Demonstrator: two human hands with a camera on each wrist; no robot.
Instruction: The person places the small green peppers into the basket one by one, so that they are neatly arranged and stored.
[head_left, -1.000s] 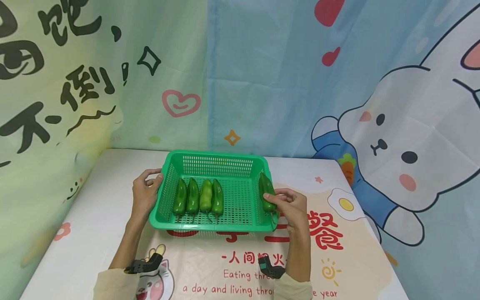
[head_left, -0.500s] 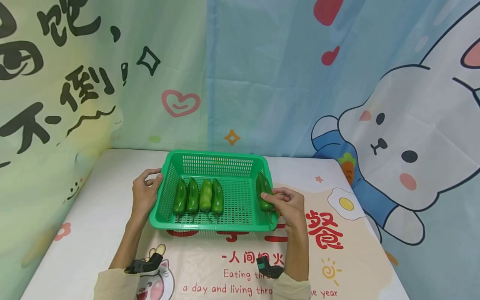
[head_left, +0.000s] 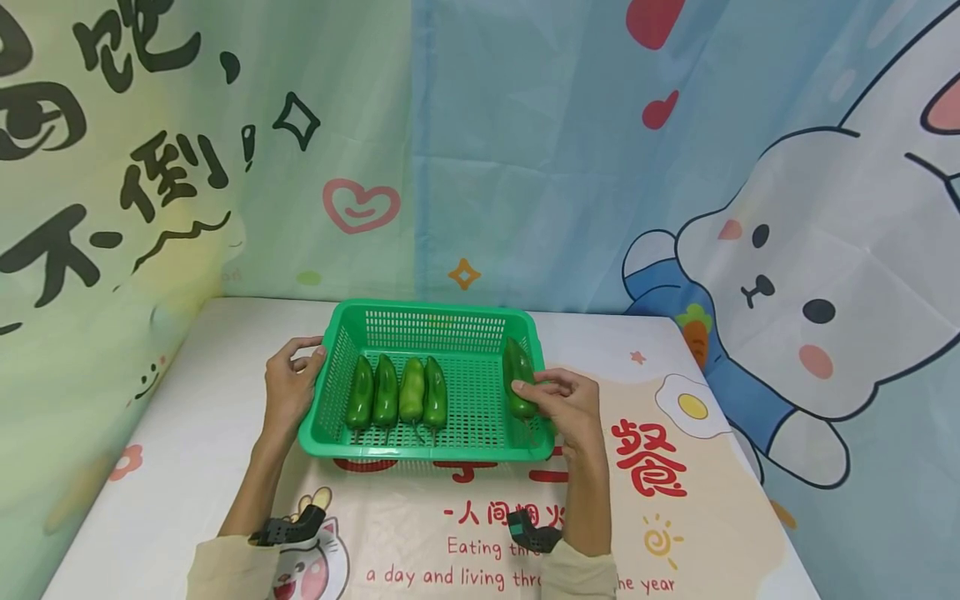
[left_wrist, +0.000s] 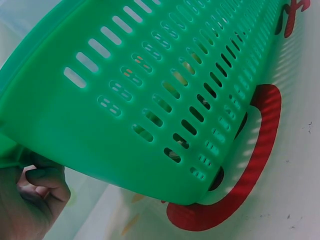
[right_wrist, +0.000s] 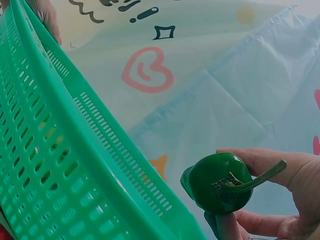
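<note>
A green pepper [head_left: 519, 379] is pinched between the thumb and fingers of my right hand [head_left: 564, 404], over the right end of a green plastic basket [head_left: 480, 454]. In the right wrist view the pepper's stem end [right_wrist: 222, 182] faces the camera, above the basket's rim. Several other green peppers [head_left: 412, 392] lie side by side on the basket floor, left of its middle, stems toward me. At the basket's left end my left hand [head_left: 288, 387] grips the rim. The left wrist view shows its curled fingers [left_wrist: 50, 185] under the rim's corner.
The basket stands on a table with a printed cloth [head_left: 420, 550] bearing red characters and English words. Behind hangs a curtain [head_left: 517, 208] with cartoon drawings, a rabbit [head_left: 795, 292] at the right. Black wrist cameras [head_left: 534, 533] sit on both forearms.
My right hand has moved left, carrying the pepper from the basket's right wall further in over the basket. The left hand, the basket and the lying peppers have stayed in place.
</note>
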